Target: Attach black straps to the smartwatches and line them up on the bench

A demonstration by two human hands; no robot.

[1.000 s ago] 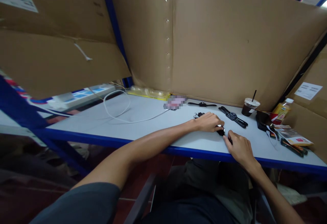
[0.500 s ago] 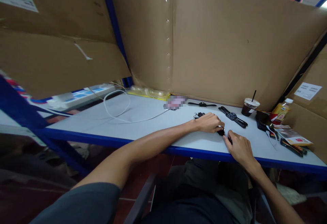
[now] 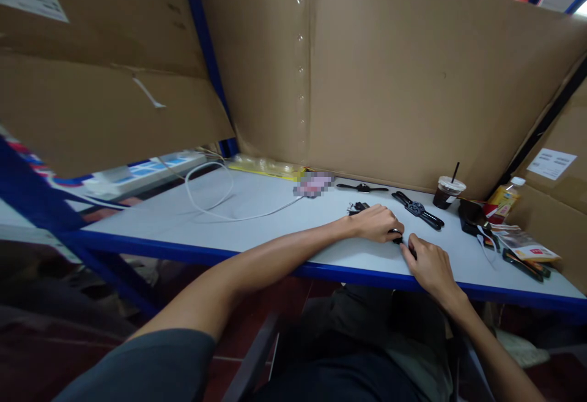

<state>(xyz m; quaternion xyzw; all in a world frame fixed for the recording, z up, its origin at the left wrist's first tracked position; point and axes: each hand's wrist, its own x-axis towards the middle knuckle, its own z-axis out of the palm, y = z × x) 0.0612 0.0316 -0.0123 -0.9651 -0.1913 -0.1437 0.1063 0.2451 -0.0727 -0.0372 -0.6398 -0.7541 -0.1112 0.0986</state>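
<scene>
Over the front part of the table, my left hand (image 3: 376, 223) is closed with fingers bent round a small black tool part (image 3: 398, 240). A shiny edge shows by its fingertips. My right hand (image 3: 428, 262) is closed on the right end of the same dark part, thumb pointing toward the left fingers. Most of the part is hidden by both hands. Just behind my left hand lie small black and silver metal pieces (image 3: 358, 207). Farther back sits a black two-handled tool resembling a spokeshave (image 3: 363, 188), and right of it several black two-handled frames (image 3: 417, 209) lie stacked.
A lidded cup with a straw (image 3: 449, 192) and a bottle (image 3: 504, 200) stand at the right, near a black box (image 3: 472, 215) and a plastic packet (image 3: 527, 244). A white cable (image 3: 257, 218) runs to a blurred-out item (image 3: 314, 184). Cardboard (image 3: 389, 84) walls the back.
My left fingers have shifted slightly, and the dark part between my hands has tilted or turned a little. My right hand stays almost in place.
</scene>
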